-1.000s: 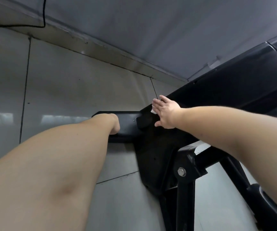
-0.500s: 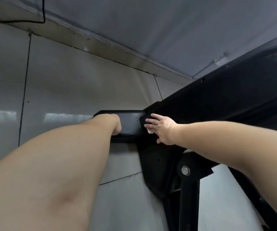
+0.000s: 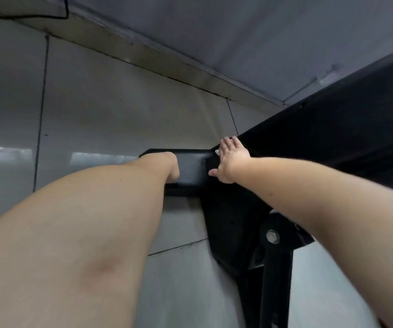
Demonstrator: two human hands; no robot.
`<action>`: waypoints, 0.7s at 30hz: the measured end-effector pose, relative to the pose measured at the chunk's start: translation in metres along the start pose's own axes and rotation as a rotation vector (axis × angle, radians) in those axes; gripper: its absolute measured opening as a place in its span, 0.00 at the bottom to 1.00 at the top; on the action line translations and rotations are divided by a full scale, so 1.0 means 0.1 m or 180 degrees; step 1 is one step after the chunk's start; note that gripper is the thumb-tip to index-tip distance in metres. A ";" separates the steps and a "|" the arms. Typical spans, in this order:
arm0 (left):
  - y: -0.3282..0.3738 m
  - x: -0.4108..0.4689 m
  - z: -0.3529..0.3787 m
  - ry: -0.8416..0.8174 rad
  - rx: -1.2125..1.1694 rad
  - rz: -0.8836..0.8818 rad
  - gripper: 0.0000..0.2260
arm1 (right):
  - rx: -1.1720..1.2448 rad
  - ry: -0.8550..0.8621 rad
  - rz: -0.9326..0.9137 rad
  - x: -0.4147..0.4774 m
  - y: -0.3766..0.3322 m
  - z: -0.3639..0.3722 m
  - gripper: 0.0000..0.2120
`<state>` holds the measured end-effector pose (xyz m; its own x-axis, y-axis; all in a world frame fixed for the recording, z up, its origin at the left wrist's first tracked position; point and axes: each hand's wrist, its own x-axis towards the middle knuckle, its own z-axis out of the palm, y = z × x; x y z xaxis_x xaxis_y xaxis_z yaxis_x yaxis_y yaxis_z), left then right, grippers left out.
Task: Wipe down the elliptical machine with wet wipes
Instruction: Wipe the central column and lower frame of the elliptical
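Mostly glossy grey tiles [image 3: 96, 110] (dark seams), black elliptical frame [image 3: 333, 143].

Right hand [image 3: 232, 163] flat on wipe [image 3: 217, 151], black elliptical frame [image 3: 333, 138]

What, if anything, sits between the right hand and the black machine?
Only the wet wipe, a white corner showing beside the right hand, which lies flat on the elliptical machine. Nothing else visible intervenes.
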<state>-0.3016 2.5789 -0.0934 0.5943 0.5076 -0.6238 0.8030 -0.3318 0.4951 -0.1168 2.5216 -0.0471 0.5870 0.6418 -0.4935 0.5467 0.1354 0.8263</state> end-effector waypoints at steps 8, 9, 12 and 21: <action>-0.06 0.11 -0.01 0.0095 -0.0188 -0.0079 0.10 | 0.0066 -0.0282 0.0554 -0.07 -0.75 0.26 0.43; -0.04 0.12 0.02 0.0085 -0.0206 -0.0057 0.10 | 0.0110 -0.0332 0.0698 -0.13 -0.84 0.33 0.44; -0.03 0.15 0.08 -0.0023 -0.0248 0.0004 0.10 | 0.0025 -0.0265 0.0957 -0.28 -1.00 0.54 0.44; -0.15 0.12 0.06 -0.0040 -0.0223 0.0018 0.09 | -0.1264 -0.0432 0.0037 -0.90 -1.49 1.55 0.45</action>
<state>-0.3068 2.5852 -0.1119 0.5996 0.4957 -0.6283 0.7949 -0.2780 0.5393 -0.1586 2.3274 -0.1680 0.6796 0.5434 -0.4928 0.2824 0.4261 0.8594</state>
